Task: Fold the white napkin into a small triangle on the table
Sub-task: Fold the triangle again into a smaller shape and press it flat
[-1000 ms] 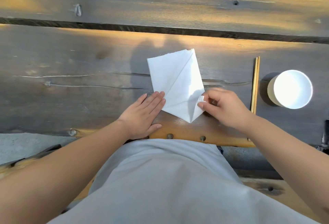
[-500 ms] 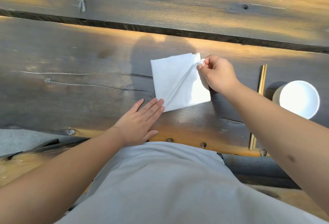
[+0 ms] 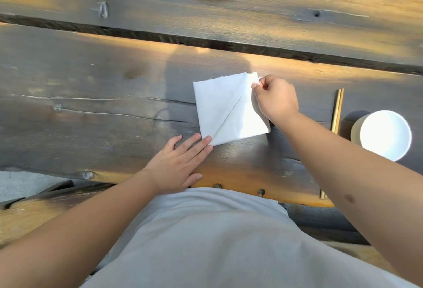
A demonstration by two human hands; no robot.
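The white napkin [image 3: 225, 109] lies on the dark wooden table [image 3: 91, 104] as a small square with a diagonal crease running from its near left corner to its far right corner. My right hand [image 3: 275, 97] pinches the far right corner between thumb and fingers. My left hand [image 3: 180, 164] rests flat on the table, its fingertips touching the napkin's near left corner.
A pair of wooden chopsticks [image 3: 337, 110] lies to the right of the napkin. Beside the chopsticks, a white paper cup [image 3: 384, 135] stands at the right edge. A gap between planks [image 3: 206, 44] crosses the table behind the napkin. The near table edge [image 3: 240, 187] is against my body.
My right hand carried the near corner of the napkin up and over to the far right corner, turning the kite shape into a small square. The left hand stayed put.
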